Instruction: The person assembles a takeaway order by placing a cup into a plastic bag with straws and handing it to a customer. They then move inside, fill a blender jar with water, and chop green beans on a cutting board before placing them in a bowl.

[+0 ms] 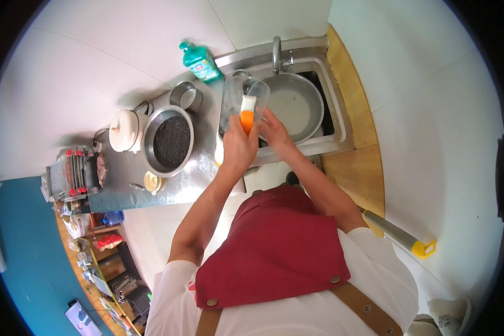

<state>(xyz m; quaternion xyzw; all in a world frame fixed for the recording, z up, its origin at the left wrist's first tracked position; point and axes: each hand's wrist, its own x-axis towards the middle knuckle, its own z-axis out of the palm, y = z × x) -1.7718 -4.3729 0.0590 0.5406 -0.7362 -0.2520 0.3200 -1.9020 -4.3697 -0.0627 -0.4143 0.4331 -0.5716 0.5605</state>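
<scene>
Over the left edge of the sink, my left hand (240, 145) grips the orange and white handle (247, 115) of a clear plastic jug (259, 89). My right hand (277, 132) is close beside the handle and the jug's wall, its fingers bent; whether it grips the jug cannot be made out. In the sink sits a wide metal basin (296, 105) of cloudy liquid, under the faucet (276, 56). A white and orange plastic part (219, 149) shows left of my left hand, partly hidden by it.
On the steel counter (124, 180) stand a metal bowl of dark granules (171, 142), a small metal pot (186, 95), a cream lidded appliance (124, 130) and a cream cup (152, 182). A green pump bottle (200, 63) leans by the sink. A yellow-ended pole (403, 235) stands at right.
</scene>
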